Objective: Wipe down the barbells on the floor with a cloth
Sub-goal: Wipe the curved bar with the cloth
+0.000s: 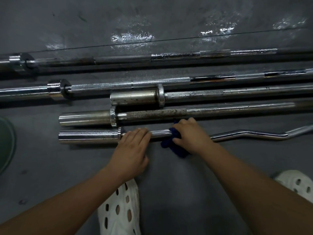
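Observation:
Several steel barbells lie side by side on the dark floor. The nearest is a curl bar (88, 136) with a bent chrome shaft running off to the right. My left hand (131, 150) rests on its shaft just right of the sleeve collar, fingers laid over the bar. My right hand (189, 134) grips a dark blue cloth (174, 145) wrapped around the knurled shaft a little further right. Behind it lies a rust-speckled straight bar (169, 113), then a short-sleeved bar (133, 97) and two long bars (105, 85) further back.
A green round object (6, 143) shows at the left edge. My white perforated shoes (121, 207) stand on the grey floor (50, 167) below the bars, one at the bottom centre and one at the right (294, 184). Wet shiny patches mark the floor beyond the bars.

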Action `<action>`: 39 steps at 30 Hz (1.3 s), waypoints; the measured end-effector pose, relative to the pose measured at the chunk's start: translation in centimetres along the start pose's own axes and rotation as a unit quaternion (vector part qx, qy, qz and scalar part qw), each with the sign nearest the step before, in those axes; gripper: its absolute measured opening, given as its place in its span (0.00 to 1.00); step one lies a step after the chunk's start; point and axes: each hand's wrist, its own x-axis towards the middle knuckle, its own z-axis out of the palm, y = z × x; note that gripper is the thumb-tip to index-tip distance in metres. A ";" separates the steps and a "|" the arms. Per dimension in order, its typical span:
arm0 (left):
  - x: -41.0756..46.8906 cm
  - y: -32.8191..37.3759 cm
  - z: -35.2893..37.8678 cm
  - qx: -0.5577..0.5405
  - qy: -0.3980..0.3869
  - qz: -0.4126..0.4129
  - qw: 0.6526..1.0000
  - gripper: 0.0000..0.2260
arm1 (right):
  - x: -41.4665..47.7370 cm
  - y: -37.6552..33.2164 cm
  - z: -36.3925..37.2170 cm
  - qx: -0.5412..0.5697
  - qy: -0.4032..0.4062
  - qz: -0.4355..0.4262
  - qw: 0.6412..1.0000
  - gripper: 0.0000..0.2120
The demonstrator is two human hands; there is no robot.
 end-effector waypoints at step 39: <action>-4.7 11.4 -14.6 0.098 0.127 0.028 0.987 0.38 | -20.1 5.2 -13.9 -0.022 0.237 -0.067 0.969 0.08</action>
